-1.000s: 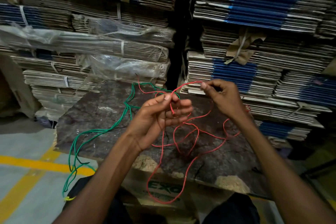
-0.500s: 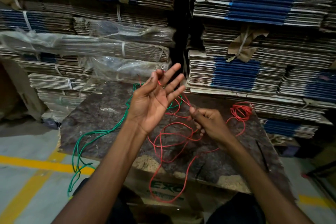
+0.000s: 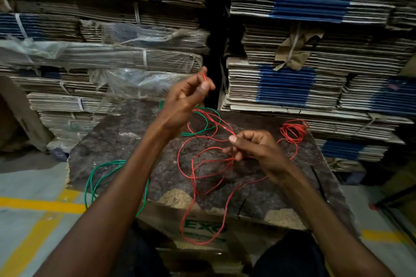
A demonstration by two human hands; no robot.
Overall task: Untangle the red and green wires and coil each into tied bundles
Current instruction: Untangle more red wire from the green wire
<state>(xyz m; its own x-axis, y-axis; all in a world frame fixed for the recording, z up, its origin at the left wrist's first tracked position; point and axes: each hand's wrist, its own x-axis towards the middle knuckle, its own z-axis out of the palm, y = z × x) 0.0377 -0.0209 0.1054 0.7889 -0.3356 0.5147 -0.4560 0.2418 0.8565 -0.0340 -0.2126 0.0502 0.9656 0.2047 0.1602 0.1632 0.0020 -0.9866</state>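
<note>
Pinching red wire (image 3: pixel 203 165): left hand (image 3: pixel 186 99) raised, right hand (image 3: pixel 254 148) lower.

The red wire (image 3: pixel 203 175) sprawls in loose loops at frame centre, partly coiled at right and drooping over the near edge. The green wire (image 3: pixel 99 173) trails from centre to lower left.

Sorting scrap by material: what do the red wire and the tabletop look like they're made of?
Red wire: thin, glossy plastic-looking insulation that holds loose springy loops; its core isn't visible. Tabletop: probably chipboard with a dark mottled, worn surface, since pale crumbly patches show along its front edge.
</note>
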